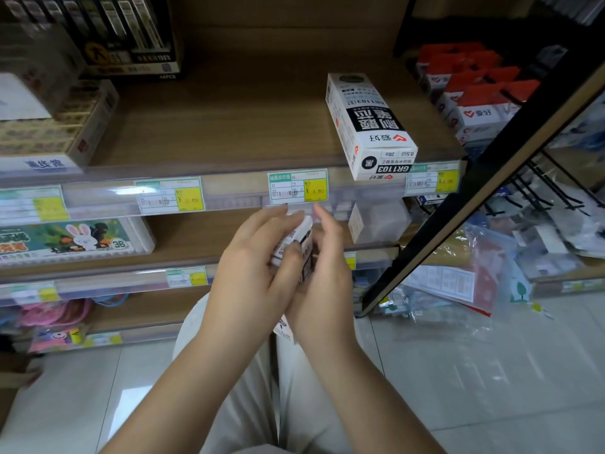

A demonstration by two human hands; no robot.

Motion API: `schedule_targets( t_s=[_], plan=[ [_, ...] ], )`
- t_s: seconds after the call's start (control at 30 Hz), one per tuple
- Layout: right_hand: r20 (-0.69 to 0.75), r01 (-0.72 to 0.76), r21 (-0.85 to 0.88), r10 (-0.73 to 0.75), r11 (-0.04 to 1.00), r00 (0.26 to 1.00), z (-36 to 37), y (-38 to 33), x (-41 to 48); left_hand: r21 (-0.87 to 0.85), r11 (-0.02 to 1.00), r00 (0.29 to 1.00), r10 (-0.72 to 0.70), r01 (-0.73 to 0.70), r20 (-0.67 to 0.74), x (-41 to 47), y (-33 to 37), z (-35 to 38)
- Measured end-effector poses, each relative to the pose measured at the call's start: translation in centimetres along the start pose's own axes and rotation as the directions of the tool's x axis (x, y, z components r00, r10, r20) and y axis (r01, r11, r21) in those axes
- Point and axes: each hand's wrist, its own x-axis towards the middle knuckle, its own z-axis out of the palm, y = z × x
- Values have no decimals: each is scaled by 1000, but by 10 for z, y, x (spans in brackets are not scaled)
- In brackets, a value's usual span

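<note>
Both my hands hold a small white box with black print [296, 244] in front of the lower shelves. My left hand [258, 270] wraps it from the left, thumb across its face. My right hand [324, 273] cups it from the right and below, fingers pointing up. Most of the box is hidden between my palms; a bottom corner shows below my right hand. A matching white and black box marked GR1103 [370, 126] lies on the wooden shelf [212, 126] above, its front end over the shelf's edge.
Price tags [298, 186] line the clear shelf rail. Stationery boxes [49, 126] fill the shelf's left, red-topped boxes [474, 90] the right. A rabbit-print case [72, 239] sits one shelf down. A black rack frame [474, 191] slants at right, bagged goods [458, 273] by the floor.
</note>
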Motion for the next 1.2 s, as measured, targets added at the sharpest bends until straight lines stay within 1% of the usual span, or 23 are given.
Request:
schedule_targets(
  t_s=[0.07, 0.1, 0.13, 0.17, 0.2, 0.23, 0.27, 0.3, 0.37, 0.43, 0.5, 0.57, 0.7, 0.8, 0.87, 0.93, 1.2],
  plan=[
    [-27, 29, -50, -31, 998, 999, 2, 2, 3, -24, 999, 999, 28, -28, 23, 5, -3, 2],
    [-1, 60, -53, -60, 997, 998, 0, 4, 6, -57, 998, 999, 37, -35, 31, 7, -6, 2],
    [55, 88, -32, -86, 996, 995, -5, 7, 9, -98, 994, 999, 41, -37, 34, 9, -11, 2],
    [142, 98, 16, -100, 995, 985, -11, 9, 13, -141, 989, 999, 39, -34, 36, 11, -16, 0],
    [238, 79, 89, -98, 993, 966, -19, 10, 17, -179, 983, 999, 34, -27, 38, 12, -22, -2],
    [319, 27, 179, -84, 983, 944, -26, 11, 21, -224, 974, 999, 21, -11, 41, 14, -27, -4],
    [365, -39, 266, -64, 963, 929, -31, 14, 27, -282, 959, 999, -5, 17, 45, 15, -30, -5],
    [379, -100, 324, -32, 941, 925, -33, 17, 31, -348, 936, 998, -41, 56, 50, 16, -32, -6],
    [384, -174, 349, 29, 921, 923, -32, 19, 39, -450, 886, 994, -95, 111, 58, 18, -34, -4],
    [401, -230, 390, 60, 891, 914, -26, 21, 43, -465, 881, 996, -66, 88, 63, 19, -32, 0],
    [415, -254, 445, 53, 859, 908, -19, 23, 44, -455, 889, 998, -24, 51, 65, 19, -31, 3],
    [392, -235, 472, 36, 850, 919, -15, 22, 41, -455, 890, 999, -10, 33, 52, 19, -31, 5],
    [226, -130, 477, 22, 869, 974, -14, 17, 38, -457, 890, 1000, 6, -9, -8, 18, -22, 13],
    [154, -82, 490, 7, 868, 988, -21, 16, 37, -518, 855, 999, -28, 1, -44, 17, -14, 24],
    [136, -66, 483, 0, 873, 991, -27, 17, 36, -589, 808, 997, -63, 23, -48, 18, -10, 32],
    [123, -46, 479, -15, 876, 992, -32, 18, 34, -624, 781, 996, -72, 25, -51, 19, -9, 39],
    [87, -25, 466, -18, 884, 996, -38, 19, 30, -601, 799, 993, -55, -19, -104, 20, -2, 49]
  ],
)
